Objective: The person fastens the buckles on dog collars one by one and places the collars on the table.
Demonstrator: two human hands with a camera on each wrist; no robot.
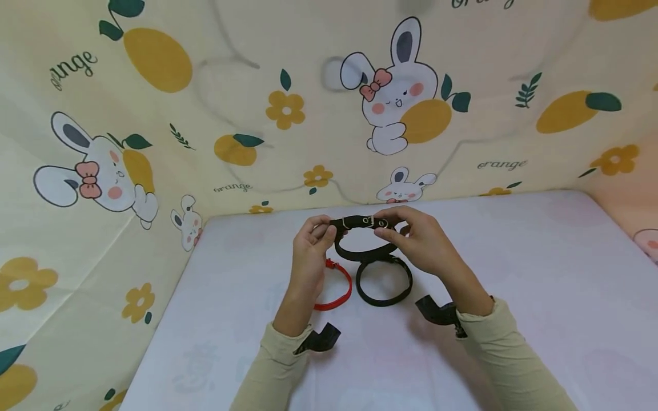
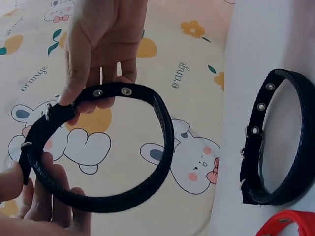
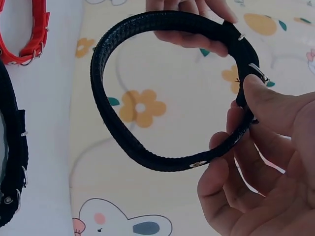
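Both hands hold a black buckled collar (image 1: pixel 354 254), raised over the far part of the table and fastened into a loop. My left hand (image 1: pixel 310 251) pinches its strap end near the metal loop, thumb on the outside. At the buckle, my right hand (image 1: pixel 418 240) grips the strap between thumb and fingers. Metal eyelets line the held collar (image 2: pixel 165 142) in the left wrist view. A second black collar (image 1: pixel 385 302) lies on the table just below the held one. Left of it is a red collar (image 1: pixel 339 299), partly hidden behind my left hand and wrist.
A pale cloth covers the table (image 1: pixel 231 319). Behind it stands a cream fabric backdrop (image 1: pixel 319 45) printed with rabbits, oranges and flowers. Black straps (image 1: pixel 437 311) stick out from both sleeve cuffs.
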